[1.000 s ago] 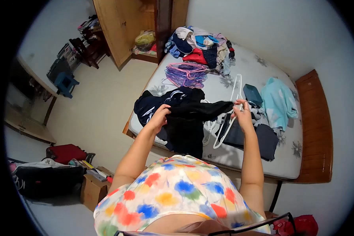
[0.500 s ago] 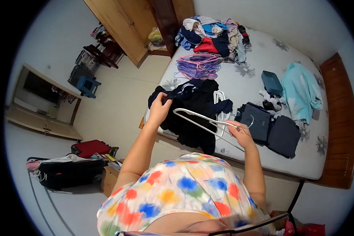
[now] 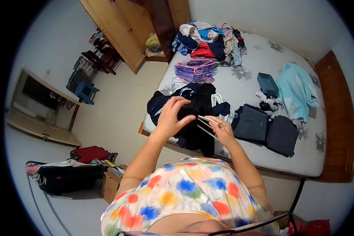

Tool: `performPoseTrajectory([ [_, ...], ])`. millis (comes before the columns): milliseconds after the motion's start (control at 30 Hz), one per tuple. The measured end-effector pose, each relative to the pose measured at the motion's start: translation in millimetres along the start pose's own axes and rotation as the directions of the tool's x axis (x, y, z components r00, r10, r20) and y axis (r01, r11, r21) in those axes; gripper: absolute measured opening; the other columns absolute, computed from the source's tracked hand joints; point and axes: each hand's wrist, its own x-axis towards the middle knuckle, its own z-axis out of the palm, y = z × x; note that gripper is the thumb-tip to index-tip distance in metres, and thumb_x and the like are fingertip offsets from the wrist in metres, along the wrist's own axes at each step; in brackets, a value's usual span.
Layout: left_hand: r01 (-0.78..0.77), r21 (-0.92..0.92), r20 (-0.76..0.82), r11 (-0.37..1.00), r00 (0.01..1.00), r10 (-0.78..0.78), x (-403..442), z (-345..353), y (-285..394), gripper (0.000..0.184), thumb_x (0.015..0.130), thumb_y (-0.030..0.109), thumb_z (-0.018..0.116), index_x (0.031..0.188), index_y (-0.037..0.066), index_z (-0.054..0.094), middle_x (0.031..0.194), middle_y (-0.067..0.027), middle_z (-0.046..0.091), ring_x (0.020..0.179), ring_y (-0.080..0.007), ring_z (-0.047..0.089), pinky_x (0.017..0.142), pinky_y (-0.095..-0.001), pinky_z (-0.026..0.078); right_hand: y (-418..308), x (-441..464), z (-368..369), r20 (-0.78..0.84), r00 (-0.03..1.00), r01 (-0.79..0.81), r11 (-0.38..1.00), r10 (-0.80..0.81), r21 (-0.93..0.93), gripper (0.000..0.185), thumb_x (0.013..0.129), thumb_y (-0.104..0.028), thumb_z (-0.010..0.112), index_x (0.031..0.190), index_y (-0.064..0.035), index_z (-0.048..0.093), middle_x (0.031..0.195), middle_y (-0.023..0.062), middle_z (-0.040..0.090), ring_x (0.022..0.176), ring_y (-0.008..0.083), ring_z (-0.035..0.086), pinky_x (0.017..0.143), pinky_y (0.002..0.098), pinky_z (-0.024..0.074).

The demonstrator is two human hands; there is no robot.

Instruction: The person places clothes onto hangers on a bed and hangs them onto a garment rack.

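Note:
My right hand (image 3: 221, 130) is closed round a white clothes hanger (image 3: 205, 118), held in front of my body at the bed's near edge. Part of the hanger's far end is hidden behind the black garment and my left hand. With thumb and fingers apart, my left hand (image 3: 174, 118) is curved over the black garment (image 3: 198, 137), which hangs over the edge of the bed. Whether its fingertips touch the cloth I cannot tell. Navy clothing with white stripes (image 3: 156, 106) lies just beyond that hand. More white hangers (image 3: 216, 100) rest behind the garment.
On the mattress (image 3: 250, 88) lie pink and purple hangers (image 3: 195, 70), a clothes pile (image 3: 208, 39), folded dark clothes (image 3: 252, 123), a blue-grey bin (image 3: 268, 83) and a turquoise blanket (image 3: 297, 92). A blue stool (image 3: 86, 92) stands left; a cardboard box (image 3: 111, 185) is nearer.
My left hand has come off its pinch on the dark cloth, moved right and spread its fingers. My right hand has brought the hanger left, close to the left hand.

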Motion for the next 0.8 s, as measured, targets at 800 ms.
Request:
performPoseTrajectory([
  [800,-0.389,0.127,0.150,0.912,0.917,0.370,7.3,28.8,-8.0,0.017,0.076,0.017,0.070,0.090,0.009,0.065,0.081,-0.0048,0.057,0.074,-0.0239,0.056,0.066,-0.0349,0.047,-46.5,-5.0,1.7,-0.044,0.982,0.141,0.859,-0.186,-0.493,0.022,0.090,-0.025,0.061,0.093,-0.0062,0.052,0.069,0.0098,0.061,0.063,0.0242,0.062,0.058,0.0346,0.0463],
])
